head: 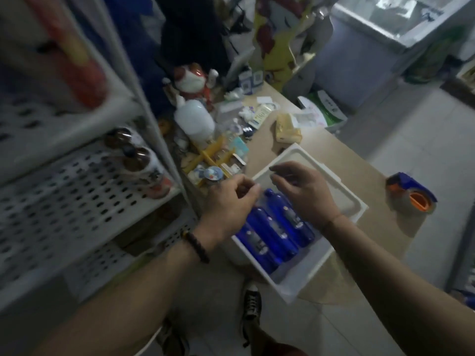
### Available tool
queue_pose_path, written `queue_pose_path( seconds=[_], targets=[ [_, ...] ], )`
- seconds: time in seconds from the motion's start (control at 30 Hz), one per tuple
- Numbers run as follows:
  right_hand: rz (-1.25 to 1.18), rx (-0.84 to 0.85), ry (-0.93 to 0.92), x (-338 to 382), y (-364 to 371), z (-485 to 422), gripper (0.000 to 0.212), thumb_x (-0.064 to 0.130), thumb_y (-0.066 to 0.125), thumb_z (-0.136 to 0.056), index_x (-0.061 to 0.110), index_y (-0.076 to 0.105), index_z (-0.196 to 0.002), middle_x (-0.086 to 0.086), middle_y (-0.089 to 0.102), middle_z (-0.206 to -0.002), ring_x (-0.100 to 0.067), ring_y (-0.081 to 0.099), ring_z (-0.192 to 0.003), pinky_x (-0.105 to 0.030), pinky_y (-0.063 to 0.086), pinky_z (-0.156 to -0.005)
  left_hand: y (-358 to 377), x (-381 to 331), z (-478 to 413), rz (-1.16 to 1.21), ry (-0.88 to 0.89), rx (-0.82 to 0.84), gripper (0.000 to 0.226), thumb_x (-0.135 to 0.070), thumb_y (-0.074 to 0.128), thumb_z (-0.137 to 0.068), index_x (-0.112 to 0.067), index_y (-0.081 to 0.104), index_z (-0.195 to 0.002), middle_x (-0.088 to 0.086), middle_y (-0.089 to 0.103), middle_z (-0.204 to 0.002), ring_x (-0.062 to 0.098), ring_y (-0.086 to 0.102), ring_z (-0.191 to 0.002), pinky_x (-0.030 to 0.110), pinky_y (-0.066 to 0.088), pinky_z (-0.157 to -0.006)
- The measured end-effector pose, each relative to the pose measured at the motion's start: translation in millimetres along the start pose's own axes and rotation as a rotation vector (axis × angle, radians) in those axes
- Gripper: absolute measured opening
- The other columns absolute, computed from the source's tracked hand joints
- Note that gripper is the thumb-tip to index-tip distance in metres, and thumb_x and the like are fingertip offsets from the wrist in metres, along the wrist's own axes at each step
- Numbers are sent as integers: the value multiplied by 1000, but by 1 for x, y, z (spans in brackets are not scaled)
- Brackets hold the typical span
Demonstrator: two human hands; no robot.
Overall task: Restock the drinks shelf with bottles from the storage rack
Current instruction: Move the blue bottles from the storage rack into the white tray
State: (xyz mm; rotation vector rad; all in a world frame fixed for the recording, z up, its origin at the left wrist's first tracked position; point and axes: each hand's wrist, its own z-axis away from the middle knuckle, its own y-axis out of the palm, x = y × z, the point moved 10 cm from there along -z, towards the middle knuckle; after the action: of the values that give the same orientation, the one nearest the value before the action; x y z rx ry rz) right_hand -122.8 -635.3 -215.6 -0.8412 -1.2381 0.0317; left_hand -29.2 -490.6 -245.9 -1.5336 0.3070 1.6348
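Note:
Several blue bottles (277, 227) lie side by side in a white foam box (357, 204) on a tan counter. My left hand (228, 204) hovers over the bottles' cap ends, fingers curled, with nothing visibly in it. My right hand (303, 188) hangs just above the bottles with its fingers bent and apart, holding nothing. A white perforated shelf rack (77, 191) stands to the left, with two brown-capped bottles (136, 155) on its middle shelf.
The tan counter (347, 155) carries a tape dispenser (411, 194) at the right, a tissue pack (288, 129), a white jug (195, 119), a cat figurine (192, 80) and small clutter. A chest freezer (385, 34) stands at the far right. My shoe (252, 304) is on the floor below.

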Motion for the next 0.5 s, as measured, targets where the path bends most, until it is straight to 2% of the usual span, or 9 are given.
queue_pose_path(
  seconds=[0.13,0.2,0.3,0.4,0.5],
  targets=[
    [-155,-41,-189,139,41,22,19,17,67,-95,12,72,-113,1,74,-104,-14,71,-93,-31,60,-83,-137,-43,73,58,156,-219,5,-31,69,-101,-29,72,-98,-8,77,-87,4,73,-82,26,59,-74],
    [-236,-26,-281,212,73,28,16,14,71,-93,11,74,-109,-2,77,-97,-20,73,-87,-34,61,-77,-212,-57,117,74,211,-347,3,-27,70,-101,-27,73,-100,-7,78,-89,5,75,-84,25,60,-74],
    [-290,39,-416,308,122,39,16,11,72,-93,16,74,-108,2,76,-92,-12,73,-79,-25,59,-72,-312,-66,179,-1,274,-556,7,-28,68,-102,-23,72,-106,-11,75,-93,4,73,-86,15,57,-71],
    [-268,72,-561,390,170,49,18,18,71,-93,23,73,-110,9,74,-101,-10,72,-89,-30,61,-75,-406,-60,229,-115,290,-786,7,-36,66,-102,-31,68,-107,-16,71,-99,-1,68,-92,11,53,-77],
    [-274,58,-641,443,217,50,26,20,70,-93,26,67,-119,11,65,-113,-6,67,-98,-31,59,-83,-486,-43,273,-185,289,-1056,11,-37,68,-100,-31,63,-107,-9,69,-99,0,66,-88,10,52,-75]
  ],
)
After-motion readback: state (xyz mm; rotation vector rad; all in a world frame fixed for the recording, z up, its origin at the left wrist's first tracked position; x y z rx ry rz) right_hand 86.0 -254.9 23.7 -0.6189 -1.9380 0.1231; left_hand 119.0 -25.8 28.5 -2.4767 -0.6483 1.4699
